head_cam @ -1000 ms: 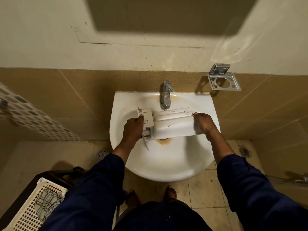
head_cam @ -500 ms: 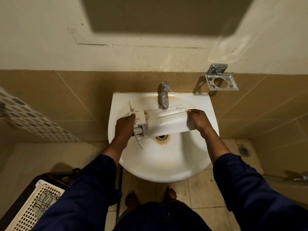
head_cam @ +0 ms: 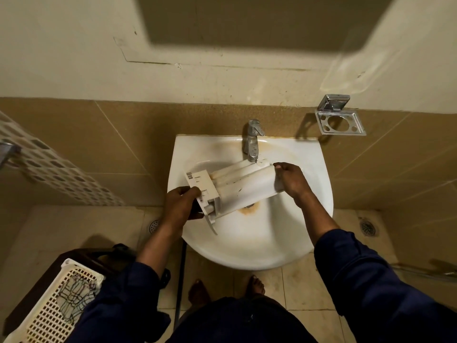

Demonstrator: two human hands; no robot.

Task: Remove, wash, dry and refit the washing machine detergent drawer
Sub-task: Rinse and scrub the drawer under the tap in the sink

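The white detergent drawer [head_cam: 237,189] is held across the white sink [head_cam: 249,243], underside up and tilted, its right end raised just below the chrome tap [head_cam: 252,142]. My left hand [head_cam: 181,206] grips the drawer's front panel end at the sink's left side. My right hand [head_cam: 290,180] holds the drawer's rear end under the tap spout. No water is visible running from the tap. A rust stain surrounds the drain [head_cam: 248,207], partly hidden by the drawer.
A chrome holder [head_cam: 340,121] is fixed to the tiled wall, right of the sink. A white perforated laundry basket [head_cam: 53,310] stands on the floor at lower left. Floor drains [head_cam: 368,227] lie on both sides. My bare feet are under the sink.
The drawer has tilted, its left end dropping and its right end rising toward the tap. Both hands kept their grip; my left hand moved down and left.
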